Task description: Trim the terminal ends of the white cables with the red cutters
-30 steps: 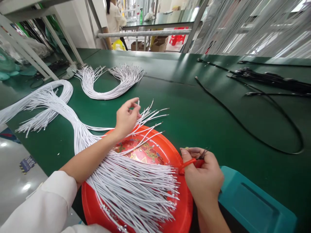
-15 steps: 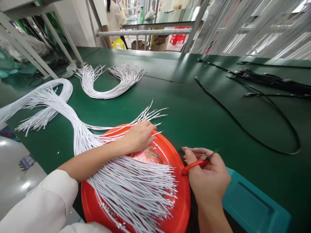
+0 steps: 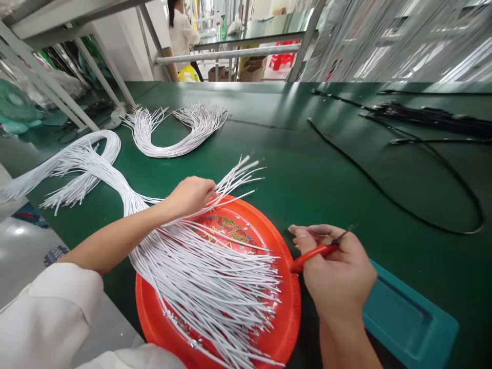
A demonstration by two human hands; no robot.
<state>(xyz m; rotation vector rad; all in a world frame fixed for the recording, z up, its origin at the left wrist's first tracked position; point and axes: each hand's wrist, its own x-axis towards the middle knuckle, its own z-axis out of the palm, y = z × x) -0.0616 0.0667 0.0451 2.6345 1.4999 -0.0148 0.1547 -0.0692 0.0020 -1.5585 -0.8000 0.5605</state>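
Observation:
My left hand is closed on a few white cables at the upper edge of the fan. Their tips point away past the rim of a round red tray. A thick fan of white cables with metal ends lies across that tray, over its printed floral pattern. Right of the rim, my right hand is closed round a red-handled tool with a thin dark tip. Its thumb and forefinger meet at the front; whether something small sits between them I cannot make out.
A curved bundle of white cables and another bundle lie on the green table. Black cables are at the right. A teal tray stands beside my right forearm. Across the table, a person stands near metal racks.
My left hand first came down over the tray, then drew back left onto the upper white cables. One cable now lies lower, nearer the fan. My right hand shifted slightly right, keeping the red-handled tool.

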